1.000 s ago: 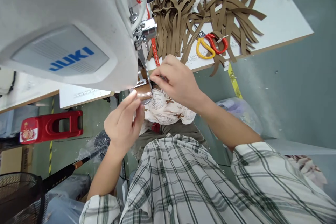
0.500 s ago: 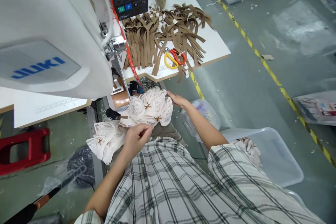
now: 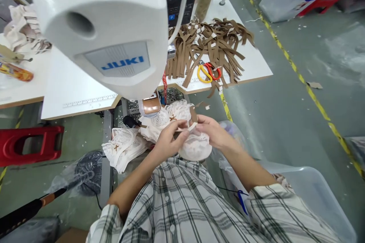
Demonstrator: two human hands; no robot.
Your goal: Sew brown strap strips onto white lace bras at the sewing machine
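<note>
A white lace bra [image 3: 196, 147] with a small brown bow hangs between my hands, in front of my lap. My left hand [image 3: 171, 139] pinches its upper edge from the left. On the other side my right hand [image 3: 212, 132] closes on the same edge, where a short brown strap [image 3: 193, 114] sticks up. Just left of my hands is the sewing machine's copper-coloured arm end [image 3: 151, 105], with lace fabric under and beside it. A second white lace bra [image 3: 122, 146] lies to the left, near my left forearm.
The white sewing machine head [image 3: 114, 45] looms over the left side. Brown straps [image 3: 211, 49] pile on the white table [image 3: 256, 66], with scissors [image 3: 209, 72] on them. A red stool [image 3: 31, 144] stands left; a clear plastic bin [image 3: 313, 193] sits at my right.
Both hands have come together on the bra, lifting its right part towards me. The brown strap now shows between them. The view has shifted left.
</note>
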